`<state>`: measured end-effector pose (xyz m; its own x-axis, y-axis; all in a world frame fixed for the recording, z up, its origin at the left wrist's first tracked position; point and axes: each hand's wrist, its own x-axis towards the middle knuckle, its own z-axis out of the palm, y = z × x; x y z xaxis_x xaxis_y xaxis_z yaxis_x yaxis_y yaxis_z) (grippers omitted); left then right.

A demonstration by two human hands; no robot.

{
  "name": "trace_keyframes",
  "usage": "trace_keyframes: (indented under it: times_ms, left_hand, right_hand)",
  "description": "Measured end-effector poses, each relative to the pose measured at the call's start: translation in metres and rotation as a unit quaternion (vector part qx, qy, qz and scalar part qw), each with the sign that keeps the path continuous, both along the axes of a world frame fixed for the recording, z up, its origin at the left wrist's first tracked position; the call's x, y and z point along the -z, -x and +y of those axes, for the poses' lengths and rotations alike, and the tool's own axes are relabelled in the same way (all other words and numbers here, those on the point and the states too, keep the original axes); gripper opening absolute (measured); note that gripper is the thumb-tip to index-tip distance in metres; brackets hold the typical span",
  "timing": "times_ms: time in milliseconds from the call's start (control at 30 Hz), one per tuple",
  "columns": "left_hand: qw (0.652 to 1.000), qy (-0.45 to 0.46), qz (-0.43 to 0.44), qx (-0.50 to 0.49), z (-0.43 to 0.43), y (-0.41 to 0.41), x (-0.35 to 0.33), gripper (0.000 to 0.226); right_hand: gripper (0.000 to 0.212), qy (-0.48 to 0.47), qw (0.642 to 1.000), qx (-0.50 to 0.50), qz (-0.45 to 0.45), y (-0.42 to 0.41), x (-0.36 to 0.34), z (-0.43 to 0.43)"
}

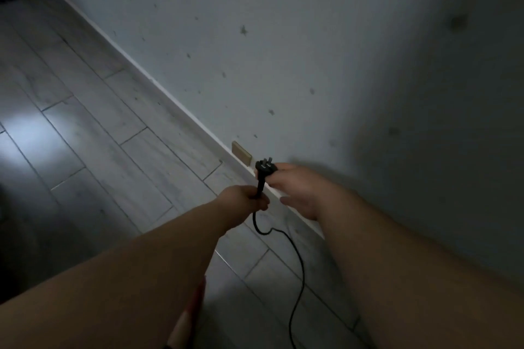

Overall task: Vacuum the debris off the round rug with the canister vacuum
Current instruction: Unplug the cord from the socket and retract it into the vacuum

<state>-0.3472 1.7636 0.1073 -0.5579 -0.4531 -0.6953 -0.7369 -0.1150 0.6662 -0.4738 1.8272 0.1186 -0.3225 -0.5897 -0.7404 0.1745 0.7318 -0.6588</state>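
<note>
A black power plug (265, 168) with bare metal prongs points up toward the wall. My right hand (295, 187) pinches the plug's body. My left hand (246, 198) is closed around the black cord (299, 261) just below the plug. The cord loops down and trails over the floor toward the bottom edge. A tan wall socket (241, 152) sits low on the wall, just up and left of the plug and apart from it. Neither the round rug nor the vacuum's body is in view.
A white wall (283, 37) with dark smudges fills the right and top. A white baseboard (158, 85) runs diagonally. Grey plank flooring (85, 122) spreads to the left. A red-and-white object (190, 312) shows under my left forearm. The room is dim.
</note>
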Motion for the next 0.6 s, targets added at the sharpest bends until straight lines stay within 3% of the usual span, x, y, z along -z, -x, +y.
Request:
trace_keyframes:
  times_ms: [300,600]
  left_hand:
    - [0.998,0.045,0.029,-0.027,0.194,0.003,-0.016,0.019]
    - [0.997,0.063,-0.001,0.051,0.274,0.003,-0.002,0.028]
  right_hand:
    - [0.039,0.031,0.999,0.005,-0.024,0.002,-0.029,0.190]
    - [0.040,0.011,0.998,0.053,-0.020,-0.004,-0.011,0.290]
